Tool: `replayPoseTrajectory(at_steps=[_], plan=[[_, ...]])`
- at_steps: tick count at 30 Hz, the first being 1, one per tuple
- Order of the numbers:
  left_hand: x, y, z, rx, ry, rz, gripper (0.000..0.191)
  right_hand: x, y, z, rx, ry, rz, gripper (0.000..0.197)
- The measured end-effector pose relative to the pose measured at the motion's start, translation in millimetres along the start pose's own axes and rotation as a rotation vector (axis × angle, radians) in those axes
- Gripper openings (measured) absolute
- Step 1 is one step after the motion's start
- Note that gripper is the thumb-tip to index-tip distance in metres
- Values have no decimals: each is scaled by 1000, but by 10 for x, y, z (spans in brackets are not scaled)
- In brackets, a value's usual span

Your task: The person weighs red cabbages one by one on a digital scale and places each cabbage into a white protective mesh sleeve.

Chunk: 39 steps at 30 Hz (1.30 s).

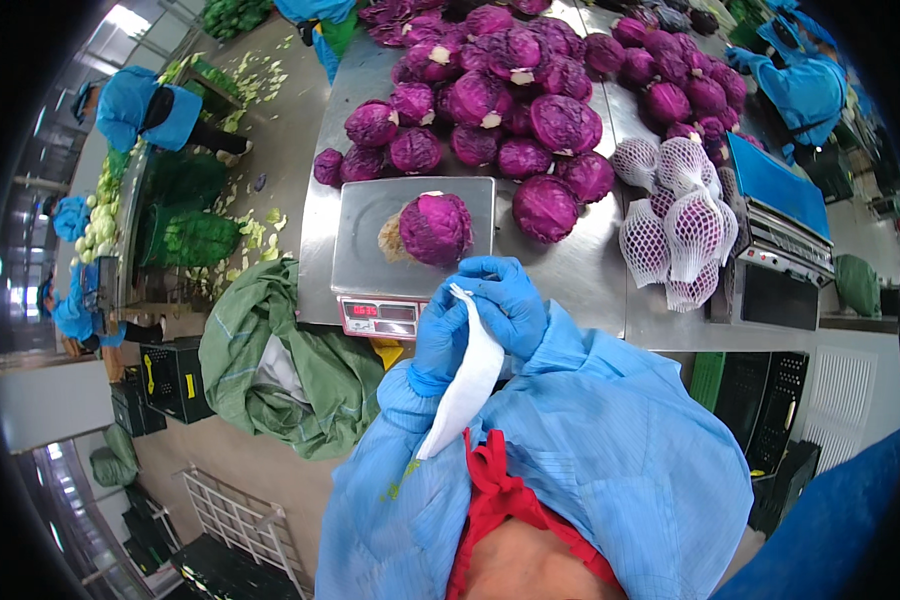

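Observation:
In front of my chest, my left hand [442,337] and my right hand [506,300], both in blue gloves, pinch the upper end of a flat white foam net sleeve [471,375]. The rest of the sleeve hangs down towards my left forearm. Just beyond my fingers, a red cabbage [436,229] sits on the metal platform of a digital scale [356,247], whose red display is lit. A tan, fibrous patch [394,238] shows beside the cabbage; I cannot tell what it is.
Loose red cabbages [480,97] are heaped behind the scale on the steel table [570,292]. Several netted cabbages [690,217] lie right, beside a blue-topped machine [780,225]. A green woven sack [285,375] stands at the table's left front. Co-workers [139,109] are further off.

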<state>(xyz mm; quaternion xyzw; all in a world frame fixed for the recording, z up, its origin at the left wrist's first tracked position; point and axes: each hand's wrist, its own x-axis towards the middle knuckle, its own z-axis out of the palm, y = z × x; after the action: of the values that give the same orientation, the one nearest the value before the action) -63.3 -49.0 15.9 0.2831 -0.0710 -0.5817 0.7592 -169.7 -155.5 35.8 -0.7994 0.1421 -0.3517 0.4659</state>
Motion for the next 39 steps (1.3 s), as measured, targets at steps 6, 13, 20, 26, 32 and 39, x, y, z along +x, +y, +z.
replayPoseTrajectory(at_steps=[6,13,20,26,32,39], plan=[[20,-106,-118,230,178,-12,24,-13,218,-139,32,158,38,24],[183,2,-494,913,-115,186,12,185,221,-225,812,-168,618,45],[150,304,-340,587,205,-56,25,449,341,-241,-79,-77,267,15],[228,563,-282,68,109,-28,34,428,646,-80,1185,28,941,24],[378,931,-343,3,90,39,35,759,501,-281,488,-337,611,33],[1029,1315,-917,994,531,71,32,1598,981,-98,-351,-200,393,36]])
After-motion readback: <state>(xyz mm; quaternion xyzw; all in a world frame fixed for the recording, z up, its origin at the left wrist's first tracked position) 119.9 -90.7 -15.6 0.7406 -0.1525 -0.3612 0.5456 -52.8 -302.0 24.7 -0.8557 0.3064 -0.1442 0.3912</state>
